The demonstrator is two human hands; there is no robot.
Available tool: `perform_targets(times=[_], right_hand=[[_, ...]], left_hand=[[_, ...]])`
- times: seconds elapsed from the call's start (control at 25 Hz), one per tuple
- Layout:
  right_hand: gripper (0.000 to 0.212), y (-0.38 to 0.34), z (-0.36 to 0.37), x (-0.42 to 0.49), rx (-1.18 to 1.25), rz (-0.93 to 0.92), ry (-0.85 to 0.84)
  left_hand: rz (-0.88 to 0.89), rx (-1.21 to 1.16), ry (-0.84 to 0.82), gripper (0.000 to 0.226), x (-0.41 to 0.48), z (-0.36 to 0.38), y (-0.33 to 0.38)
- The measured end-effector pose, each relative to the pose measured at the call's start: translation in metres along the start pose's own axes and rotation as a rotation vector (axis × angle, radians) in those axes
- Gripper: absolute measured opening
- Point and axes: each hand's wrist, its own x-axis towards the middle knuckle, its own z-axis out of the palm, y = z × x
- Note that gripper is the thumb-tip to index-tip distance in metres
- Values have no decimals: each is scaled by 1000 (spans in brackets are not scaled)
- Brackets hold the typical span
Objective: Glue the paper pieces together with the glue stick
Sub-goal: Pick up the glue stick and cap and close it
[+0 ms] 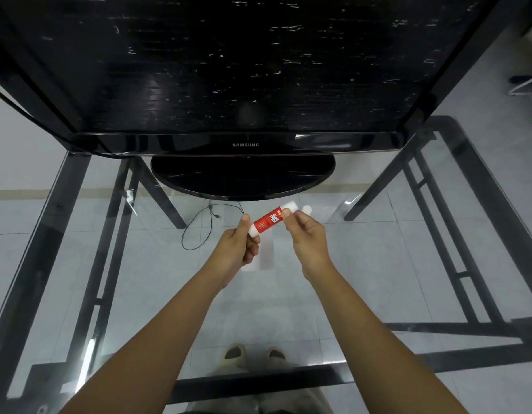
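A red and white glue stick (268,221) is held up between both hands above the glass table, tilted with its white cap end (291,205) up and to the right. My left hand (237,245) grips its lower white end. My right hand (306,234) pinches the stick near the cap with thumb and fingers. White paper pieces (266,253) lie flat on the glass just beneath and between my hands, partly hidden by the left hand. A small white round thing (307,209) shows just past my right fingers; what it is I cannot tell.
A black Samsung television (243,70) on an oval stand (243,177) fills the far half of the glass table (378,264). The table's black metal frame (474,234) shows through the glass. A thin black cable (199,231) lies on the tiled floor below.
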Motion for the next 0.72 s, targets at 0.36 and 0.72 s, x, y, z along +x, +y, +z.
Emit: perform_targets(times=[0.36,0.72], right_hand=[[13,-1,-3,-1,0,-48,-32],[14,0,-7,-1,-12,-54,-27]], left_hand=[[58,-3,-44,49,-5,-3,-8],[81,-131,-95,35,-9,-4,-7]])
